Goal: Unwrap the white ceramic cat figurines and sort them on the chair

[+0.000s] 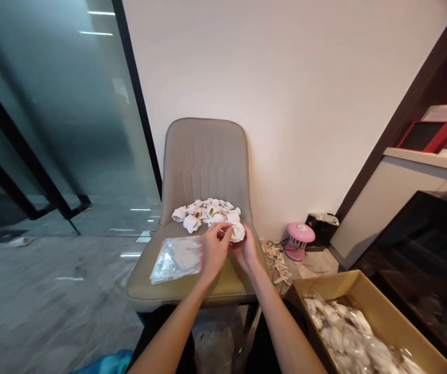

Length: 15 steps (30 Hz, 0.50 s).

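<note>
Over the chair seat [145, 288], both hands hold a small white rounded piece [238, 232] with a circular rim facing up; its exact kind cannot be made out. My left hand [215, 248] pinches its left edge between thumb and fingers. Cupped around its right side and underneath is my right hand [248, 250]. Just behind lies a pile of similar white pieces [208, 210], some with small green and red marks. A stack of clear plastic bags [177, 258] with a red edge rests flat on the seat, left of my left hand.
At the lower right stands an open cardboard box [358, 283] holding several bagged white pieces [348, 337]. A pink lamp-like device [300, 236], a black box [322, 231] and pale strips [280, 262] sit by the wall. A glass door [71, 114] is on the left.
</note>
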Motion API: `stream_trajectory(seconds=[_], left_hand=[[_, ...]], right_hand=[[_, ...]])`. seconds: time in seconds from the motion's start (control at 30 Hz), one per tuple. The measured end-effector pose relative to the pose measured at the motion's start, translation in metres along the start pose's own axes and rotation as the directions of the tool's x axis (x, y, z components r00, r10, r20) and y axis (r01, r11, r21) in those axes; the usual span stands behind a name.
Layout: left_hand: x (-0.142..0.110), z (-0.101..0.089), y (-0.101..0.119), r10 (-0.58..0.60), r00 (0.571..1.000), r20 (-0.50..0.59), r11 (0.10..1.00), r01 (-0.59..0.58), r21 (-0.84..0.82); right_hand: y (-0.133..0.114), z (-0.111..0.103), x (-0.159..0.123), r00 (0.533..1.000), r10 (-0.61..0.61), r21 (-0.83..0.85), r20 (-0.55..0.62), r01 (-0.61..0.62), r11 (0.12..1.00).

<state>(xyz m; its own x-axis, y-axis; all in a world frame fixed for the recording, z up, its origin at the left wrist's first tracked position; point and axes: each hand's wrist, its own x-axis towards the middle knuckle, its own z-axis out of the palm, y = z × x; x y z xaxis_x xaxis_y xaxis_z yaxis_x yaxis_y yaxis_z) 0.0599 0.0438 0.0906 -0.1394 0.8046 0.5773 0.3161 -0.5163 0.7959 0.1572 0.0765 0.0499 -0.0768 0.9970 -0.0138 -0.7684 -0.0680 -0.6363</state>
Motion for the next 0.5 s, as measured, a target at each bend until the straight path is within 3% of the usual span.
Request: stream_trajectory(seconds=[0.17,0.37,0.5], left_hand=[[0.006,0.0,-0.003,0.022,0.998,-0.06,0.999,-0.02,0.03],[0.013,-0.007,-0.019,-0.153,0.981,-0.12,0.96,0.119,-0.255],[0.016,-0.01,-0.042,-0.311,0.942,-0.124,0.889,0.243,-0.387]], right_hand=[[0.002,0.003,-0.002,0.997,-0.027,0.052,-0.067,0.03,0.998],[0.0,0.001,-0.003,0.996,-0.056,-0.052,-0.075,0.052,0.997],[0.0,0.0,-0.005,0.995,-0.076,-0.102,-0.058,0.07,0.992]])
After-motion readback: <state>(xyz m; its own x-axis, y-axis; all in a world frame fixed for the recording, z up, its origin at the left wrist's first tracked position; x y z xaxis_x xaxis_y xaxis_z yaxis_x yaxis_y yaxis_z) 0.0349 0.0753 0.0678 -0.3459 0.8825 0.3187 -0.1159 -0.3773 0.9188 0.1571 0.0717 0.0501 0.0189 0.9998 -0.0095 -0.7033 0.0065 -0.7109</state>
